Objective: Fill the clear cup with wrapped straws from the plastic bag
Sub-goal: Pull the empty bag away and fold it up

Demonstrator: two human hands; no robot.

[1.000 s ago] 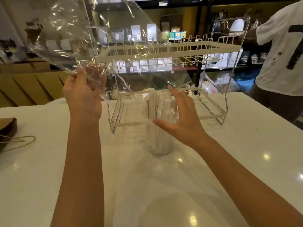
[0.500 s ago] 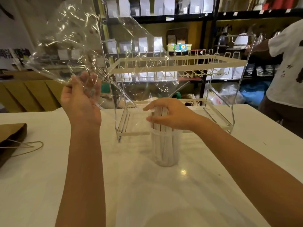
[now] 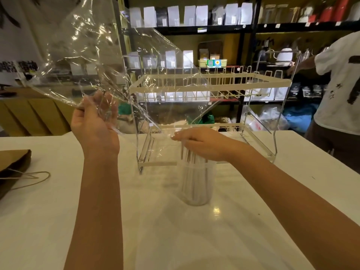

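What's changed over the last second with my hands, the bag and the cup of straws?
The right hand came in from beside the clear cup and now lies over the tops of the wrapped straws, fingers curled on them. The left hand still holds the plastic bag raised; the cup stays upright on the white table.

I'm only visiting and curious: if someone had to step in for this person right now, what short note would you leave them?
Left hand: raised, gripping the clear plastic bag, which looks empty.
Right hand: resting over the tops of the wrapped straws, fingers curled round the bundle.
Clear cup: upright on the white table, in front of the wire rack, holding the straws.
Done: straws appear to be in the cup.
Left: settle the straws, let go, put the bag aside.
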